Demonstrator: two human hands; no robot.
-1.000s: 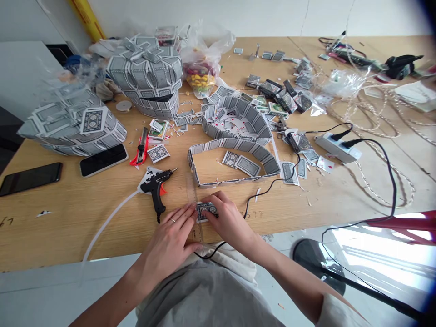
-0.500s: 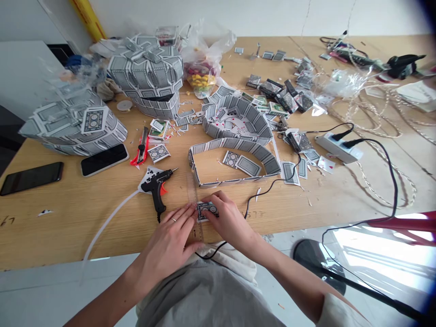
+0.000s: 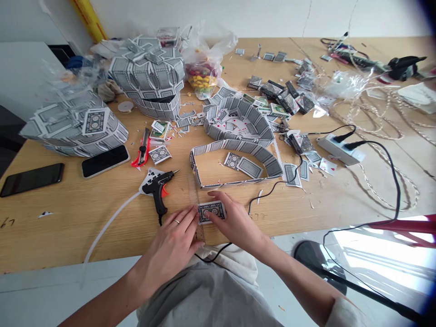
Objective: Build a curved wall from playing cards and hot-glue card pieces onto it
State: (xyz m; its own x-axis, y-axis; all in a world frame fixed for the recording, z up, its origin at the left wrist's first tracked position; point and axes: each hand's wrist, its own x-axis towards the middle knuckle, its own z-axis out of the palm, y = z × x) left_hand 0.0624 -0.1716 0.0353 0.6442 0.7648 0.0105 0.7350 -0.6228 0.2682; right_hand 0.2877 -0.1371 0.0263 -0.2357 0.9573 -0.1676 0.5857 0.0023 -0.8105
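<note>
A patterned playing card [image 3: 211, 211] lies near the table's front edge, its left side against a clear ruler [image 3: 194, 193]. My left hand [image 3: 179, 231] presses on the ruler, its fingers laid flat and side by side. On the card's right part rests my right hand [image 3: 235, 220], thumb on the face and fingers round the far right corner. Left of the hands is a black glue gun [image 3: 157, 187] on a white card. Beyond them stands an open card-walled frame [image 3: 235, 182] with two cards inside it.
Two phones [image 3: 32, 179] and a red cutter [image 3: 142, 150] lie at left. Card-covered boxes [image 3: 146, 75] stand behind. A card tray [image 3: 238, 122], small boxes [image 3: 272, 91] and a power strip [image 3: 340, 149] are farther off. A black cable [image 3: 269, 193] runs past my right hand.
My right hand has shifted slightly right and its fingers have spread. The card now lies flatter, with more of its face showing. My left hand has barely moved.
</note>
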